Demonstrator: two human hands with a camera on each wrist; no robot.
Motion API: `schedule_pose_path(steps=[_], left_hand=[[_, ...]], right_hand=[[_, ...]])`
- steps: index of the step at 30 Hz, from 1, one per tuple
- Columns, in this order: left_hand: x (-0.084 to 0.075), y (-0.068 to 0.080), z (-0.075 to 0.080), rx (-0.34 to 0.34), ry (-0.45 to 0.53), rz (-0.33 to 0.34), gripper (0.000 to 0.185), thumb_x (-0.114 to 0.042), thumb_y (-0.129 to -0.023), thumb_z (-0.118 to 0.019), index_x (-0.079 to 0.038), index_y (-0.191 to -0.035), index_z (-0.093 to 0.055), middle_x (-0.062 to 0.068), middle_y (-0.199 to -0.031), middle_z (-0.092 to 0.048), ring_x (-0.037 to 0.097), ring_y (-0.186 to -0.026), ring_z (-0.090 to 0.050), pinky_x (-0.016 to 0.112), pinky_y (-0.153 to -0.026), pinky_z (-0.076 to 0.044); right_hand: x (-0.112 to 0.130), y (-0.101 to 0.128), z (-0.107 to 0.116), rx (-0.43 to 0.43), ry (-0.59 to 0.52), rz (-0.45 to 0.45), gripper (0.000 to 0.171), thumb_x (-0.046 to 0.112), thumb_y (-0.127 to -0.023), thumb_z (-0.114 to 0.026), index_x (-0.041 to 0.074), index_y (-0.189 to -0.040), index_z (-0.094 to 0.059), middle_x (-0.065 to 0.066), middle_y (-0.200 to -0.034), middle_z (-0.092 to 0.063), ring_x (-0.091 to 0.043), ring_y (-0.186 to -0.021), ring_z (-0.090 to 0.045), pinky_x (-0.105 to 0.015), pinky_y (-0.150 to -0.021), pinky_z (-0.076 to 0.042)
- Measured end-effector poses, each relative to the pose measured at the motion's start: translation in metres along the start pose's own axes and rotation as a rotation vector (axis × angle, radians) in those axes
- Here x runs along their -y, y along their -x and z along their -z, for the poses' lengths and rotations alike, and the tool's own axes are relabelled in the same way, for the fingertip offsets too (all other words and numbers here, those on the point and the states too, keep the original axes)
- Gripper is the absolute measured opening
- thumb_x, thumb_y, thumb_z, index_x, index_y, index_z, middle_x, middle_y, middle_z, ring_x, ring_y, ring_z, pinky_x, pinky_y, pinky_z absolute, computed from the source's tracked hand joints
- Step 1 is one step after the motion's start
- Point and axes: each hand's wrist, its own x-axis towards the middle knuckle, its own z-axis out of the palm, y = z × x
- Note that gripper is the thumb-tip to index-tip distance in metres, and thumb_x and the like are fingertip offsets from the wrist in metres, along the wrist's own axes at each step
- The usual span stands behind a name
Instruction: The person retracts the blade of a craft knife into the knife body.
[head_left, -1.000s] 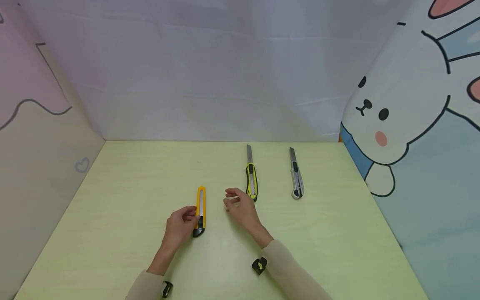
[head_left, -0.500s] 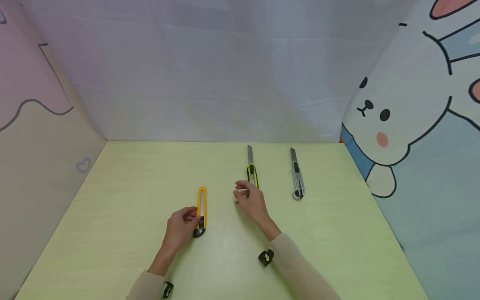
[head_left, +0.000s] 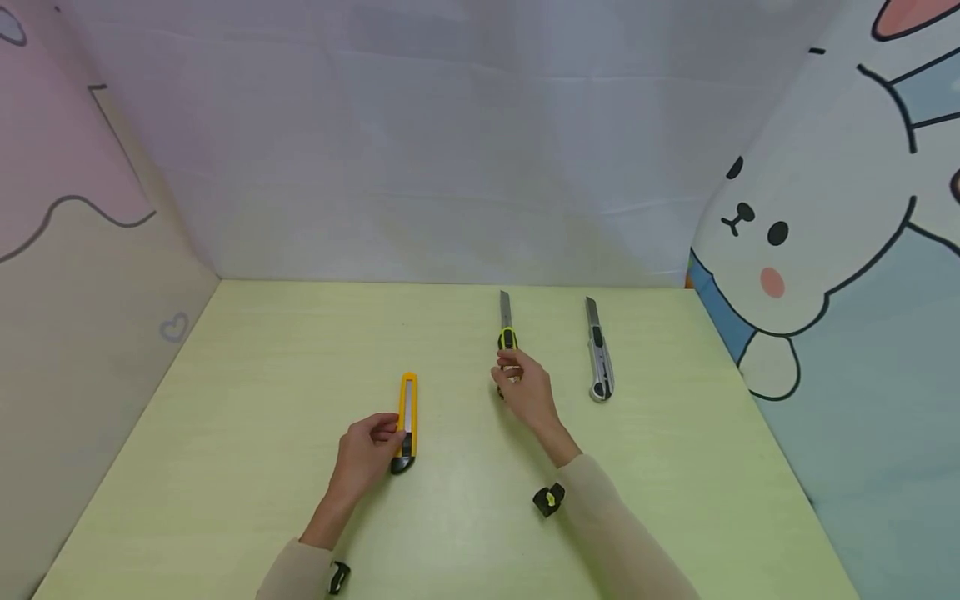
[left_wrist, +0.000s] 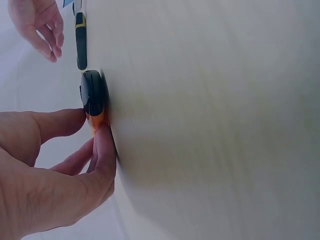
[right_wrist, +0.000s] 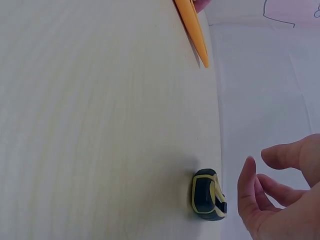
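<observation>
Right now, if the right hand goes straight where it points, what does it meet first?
The right hand would probably meet the yellow-black utility knife, though it may pass above; depth is unclear.

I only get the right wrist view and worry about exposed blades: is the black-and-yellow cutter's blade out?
Observer: Yes, in the head view the blade of the black-and-yellow cutter is out, pointing away from the right hand.
Operator: Is there another cutter outside my picture?
Observer: Yes, a silver cutter lies to the right of the black-and-yellow one, as the head view shows.
Operator: At the top I see just the tip of the orange cutter. How is it held?
Observer: In the left wrist view, the left hand pinches it between thumb and fingers, near its black end.
</observation>
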Motion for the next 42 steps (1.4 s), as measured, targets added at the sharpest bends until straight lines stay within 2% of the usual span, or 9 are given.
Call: schedule_pose_path(steps=[7,19,24,42], left_hand=[[0.0,-0.001,0.0,0.007,0.0,-0.002,0.029,-0.002,-0.093,-0.073,0.009,-0.12,-0.068,0.014,-0.1,-0.07,0.023,-0.089,-0.067,0.027,-0.071,-0.058],[0.002,-0.002,0.0,0.009,-0.002,0.004,0.028,-0.003,-0.094,-0.072,0.008,-0.12,-0.069,0.013,-0.101,-0.07,0.023,-0.089,-0.067,0.029,-0.074,-0.059],[0.002,-0.001,0.0,0.009,-0.002,0.005,0.028,-0.003,-0.094,-0.072,0.008,-0.12,-0.069,0.013,-0.101,-0.07,0.022,-0.089,-0.067,0.029,-0.074,-0.059],[0.001,-0.001,-0.001,-0.003,-0.013,0.002,0.028,-0.003,-0.093,-0.074,0.007,-0.12,-0.07,0.011,-0.099,-0.07,0.021,-0.088,-0.066,0.027,-0.073,-0.058]], right_hand=[[-0.006,-0.009,0.011,-0.008,0.022,0.0,0.032,0.004,-0.097,-0.068,-0.006,-0.128,-0.064,-0.02,-0.118,-0.068,-0.033,-0.105,-0.067,-0.044,-0.088,-0.057],[-0.018,-0.024,0.021,-0.005,0.07,-0.074,0.038,0.011,-0.1,-0.068,-0.004,-0.134,-0.061,-0.022,-0.126,-0.065,-0.035,-0.113,-0.064,-0.046,-0.095,-0.055],[-0.023,-0.028,0.024,-0.003,0.075,-0.118,0.039,0.013,-0.099,-0.068,-0.003,-0.134,-0.061,-0.021,-0.127,-0.064,-0.035,-0.115,-0.063,-0.046,-0.095,-0.055],[-0.03,-0.036,0.019,0.013,0.15,-0.152,0.038,0.013,-0.099,-0.067,-0.006,-0.131,-0.06,-0.022,-0.12,-0.065,-0.034,-0.107,-0.064,-0.046,-0.091,-0.054]])
